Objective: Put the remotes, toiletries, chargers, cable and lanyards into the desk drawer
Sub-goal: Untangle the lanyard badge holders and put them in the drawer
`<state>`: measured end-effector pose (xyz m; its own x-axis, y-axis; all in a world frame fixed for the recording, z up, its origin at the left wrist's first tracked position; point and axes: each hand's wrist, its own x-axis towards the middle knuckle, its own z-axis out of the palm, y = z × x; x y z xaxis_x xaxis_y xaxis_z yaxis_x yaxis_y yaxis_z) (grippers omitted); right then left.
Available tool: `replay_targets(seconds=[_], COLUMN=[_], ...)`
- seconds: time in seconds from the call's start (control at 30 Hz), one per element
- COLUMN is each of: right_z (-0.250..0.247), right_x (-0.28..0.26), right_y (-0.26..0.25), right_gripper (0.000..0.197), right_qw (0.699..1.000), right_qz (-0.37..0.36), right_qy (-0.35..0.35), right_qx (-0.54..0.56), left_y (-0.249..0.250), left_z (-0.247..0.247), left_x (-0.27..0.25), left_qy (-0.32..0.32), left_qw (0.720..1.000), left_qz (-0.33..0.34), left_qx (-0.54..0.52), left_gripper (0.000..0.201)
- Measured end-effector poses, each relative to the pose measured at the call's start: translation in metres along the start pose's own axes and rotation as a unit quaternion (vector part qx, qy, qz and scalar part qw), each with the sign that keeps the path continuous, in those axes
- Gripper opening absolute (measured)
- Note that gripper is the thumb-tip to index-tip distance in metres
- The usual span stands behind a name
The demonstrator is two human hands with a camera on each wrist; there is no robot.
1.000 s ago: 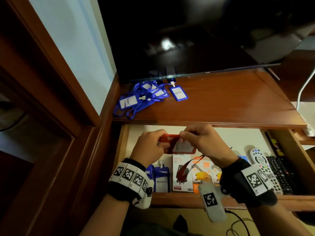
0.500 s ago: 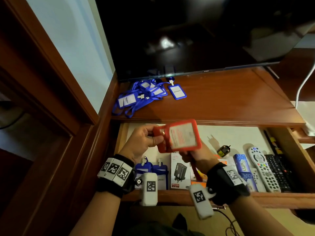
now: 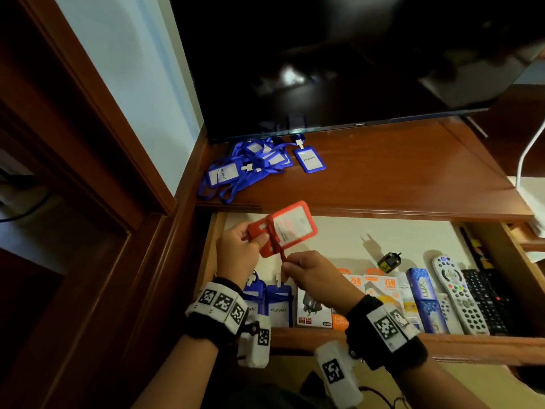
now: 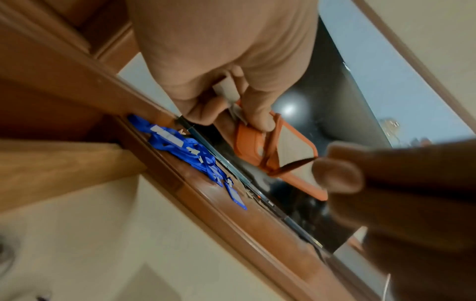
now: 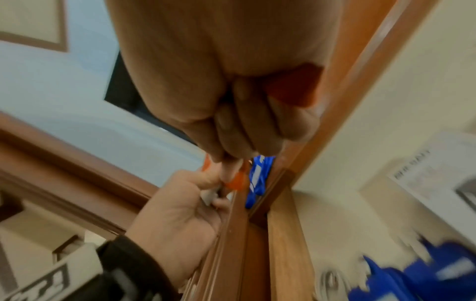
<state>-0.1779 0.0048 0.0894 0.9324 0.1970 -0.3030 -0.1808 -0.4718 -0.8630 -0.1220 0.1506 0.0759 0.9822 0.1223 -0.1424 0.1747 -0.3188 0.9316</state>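
Observation:
Above the open drawer (image 3: 442, 345) my left hand (image 3: 239, 250) pinches the clip end of a red lanyard badge holder (image 3: 290, 227); in the left wrist view the red lanyard badge holder (image 4: 288, 148) is tilted. My right hand (image 3: 306, 271) pinches its red strap (image 3: 280, 252) just below the holder, with the strap (image 4: 291, 166) wound round it. A pile of blue lanyards (image 3: 250, 168) lies on the desktop at the back left. In the drawer lie two blue badge holders (image 3: 269, 302), charger boxes (image 3: 354, 299), a black plug (image 3: 389, 261), a blue soap box (image 3: 423, 299) and remotes (image 3: 460, 293).
A dark TV screen (image 3: 339, 63) stands at the back of the desktop (image 3: 398, 175). A white cable (image 3: 528, 152) hangs at the right edge. A wooden door frame (image 3: 88, 119) rises on the left. The drawer's back half is bare pale lining.
The red badge holder has been lifted and turned face up, and my right hand has shifted from its edge down to the strap, pulling it below the holder.

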Motion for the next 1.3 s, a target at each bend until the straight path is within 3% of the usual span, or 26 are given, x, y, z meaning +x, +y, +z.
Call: replay_targets(seconds=[0.13,0.37,0.47,0.57,0.67,0.77,0.8,0.9,0.97,1.17,1.3], right_z=[-0.022,-0.051,-0.058,-0.063,-0.062,-0.060,-0.059,-0.056,-0.055,-0.060,-0.053], right_x=[-0.004,0.007,0.008,0.005,-0.001,-0.006,-0.007,0.005,0.015,0.023,0.030], right_y=[-0.014,-0.006,-0.002,0.003,0.002,0.004,0.006,0.017,0.023,0.034,0.044], right_gripper=[0.034,0.032,0.032,0.033,0.037,0.044,0.045,0.020,0.029,0.028,0.034], right_qw=[0.990,0.981,0.992,0.999,0.986,0.952,0.942,0.940,0.941,0.912,0.902], right_qz=[-0.032,-0.055,-0.048,-0.040,-0.082,-0.109,-0.109,-0.071,-0.023,-0.024,0.027], right_qy=[-0.007,0.001,-0.007,-0.022,-0.033,-0.047,-0.044,0.018,0.036,-0.039,-0.085], right_qx=[-0.136,-0.184,-0.113,0.015,0.141,0.281,0.315,0.333,0.336,0.407,0.422], left_y=[-0.007,0.003,0.008,0.009,0.007,0.008,0.010,0.015,0.020,0.026,0.010], left_z=[0.001,-0.003,-0.005,-0.010,-0.007,0.006,0.012,0.027,0.036,0.053,0.051], left_x=[-0.005,-0.015,-0.015,-0.013,-0.014,-0.020,-0.023,-0.026,-0.027,-0.034,-0.030], left_qy=[-0.066,-0.209,-0.299,-0.341,-0.326,-0.291,-0.280,-0.268,-0.245,-0.186,-0.132], left_qw=[0.988,0.926,0.914,0.929,0.944,0.947,0.944,0.908,0.891,0.889,0.915], left_qz=[0.052,0.115,0.106,0.072,0.049,0.033,0.027,-0.016,-0.030,-0.034,-0.057], left_qx=[0.127,0.294,0.253,0.127,0.007,-0.132,-0.174,-0.322,-0.380,-0.418,-0.377], left_gripper=[0.014,0.010,0.018,0.023,0.027,0.006,0.016,0.032,0.033,0.026,0.028])
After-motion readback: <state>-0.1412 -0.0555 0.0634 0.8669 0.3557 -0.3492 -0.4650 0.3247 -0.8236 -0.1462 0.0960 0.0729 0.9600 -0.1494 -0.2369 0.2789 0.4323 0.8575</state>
